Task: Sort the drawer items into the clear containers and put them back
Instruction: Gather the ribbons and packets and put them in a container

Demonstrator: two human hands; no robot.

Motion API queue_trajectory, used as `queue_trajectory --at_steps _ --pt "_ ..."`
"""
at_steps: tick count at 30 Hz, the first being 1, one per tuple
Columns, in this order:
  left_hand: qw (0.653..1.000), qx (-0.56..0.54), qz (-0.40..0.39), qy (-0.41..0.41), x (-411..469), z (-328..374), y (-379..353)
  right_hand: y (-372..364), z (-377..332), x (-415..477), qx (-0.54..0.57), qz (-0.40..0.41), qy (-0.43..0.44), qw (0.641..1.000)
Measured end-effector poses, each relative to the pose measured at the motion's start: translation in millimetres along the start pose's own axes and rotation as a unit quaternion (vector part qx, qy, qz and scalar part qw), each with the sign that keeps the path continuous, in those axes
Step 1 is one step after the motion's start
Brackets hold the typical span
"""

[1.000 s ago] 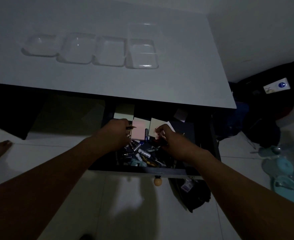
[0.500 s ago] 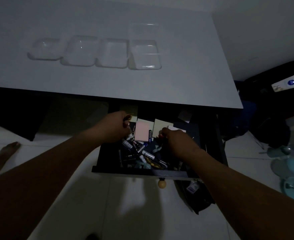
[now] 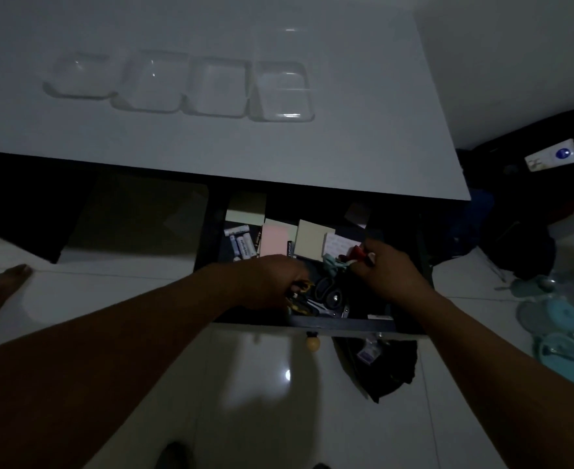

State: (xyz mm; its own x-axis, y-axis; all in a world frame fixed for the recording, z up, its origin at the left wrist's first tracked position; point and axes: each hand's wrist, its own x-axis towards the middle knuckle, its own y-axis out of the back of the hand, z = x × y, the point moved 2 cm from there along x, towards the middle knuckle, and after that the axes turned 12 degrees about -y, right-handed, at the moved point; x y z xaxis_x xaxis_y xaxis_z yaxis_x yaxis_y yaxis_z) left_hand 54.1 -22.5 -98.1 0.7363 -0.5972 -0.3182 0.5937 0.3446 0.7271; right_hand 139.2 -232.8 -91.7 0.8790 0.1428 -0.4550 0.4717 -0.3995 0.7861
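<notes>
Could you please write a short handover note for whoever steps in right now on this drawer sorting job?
Left hand: in the open drawer, over yellow-handled items; grasp unclear.
Right hand: in the drawer's right side, fingers closed around small red and teal pieces.
Four clear containers sit in a row on the white desk, all apparently empty.
Done: drawer opened.
Left: all sorting, then returning containers to the drawer.

The room is dim and the picture grainy, with the white desk top (image 3: 346,147) the brightest surface and the space beneath its near edge falling into black shadow. A small glare spot shines on the glossy floor (image 3: 287,374), and faint highlights glint on the clear containers (image 3: 184,84). Straight edges bow toward the corners from the wide lens, and the forearms are soft.
</notes>
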Motion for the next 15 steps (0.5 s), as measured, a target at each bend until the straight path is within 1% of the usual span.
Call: queue_trajectory --at_steps 3,8,9,11,12,13,15 --pt "0.999 0.017 -0.028 -0.034 14 -4 -2 0 2 -2 0.024 -0.009 -0.006 1.000" --pt "0.994 0.061 -0.077 -0.048 20 -8 -9 1 3 -2 0.047 -0.011 -0.008 0.999" --pt "0.994 0.068 -0.052 -0.064 18 -11 -9 1 3 -1 0.052 -0.009 -0.011 0.999" --pt "0.992 0.072 0.038 -0.101 9 -14 -5 3 3 1 0.056 -0.008 -0.018 0.998" --pt "0.990 0.061 0.071 -0.104 5 -15 -1 5 2 2 0.051 -0.009 -0.020 0.998" --pt "0.991 0.042 0.088 -0.092 2 -17 1 7 1 3 0.042 -0.013 -0.018 0.999" --pt "0.991 0.003 0.131 -0.037 -1 -15 14 10 -3 4 0.011 -0.021 -0.004 1.000"
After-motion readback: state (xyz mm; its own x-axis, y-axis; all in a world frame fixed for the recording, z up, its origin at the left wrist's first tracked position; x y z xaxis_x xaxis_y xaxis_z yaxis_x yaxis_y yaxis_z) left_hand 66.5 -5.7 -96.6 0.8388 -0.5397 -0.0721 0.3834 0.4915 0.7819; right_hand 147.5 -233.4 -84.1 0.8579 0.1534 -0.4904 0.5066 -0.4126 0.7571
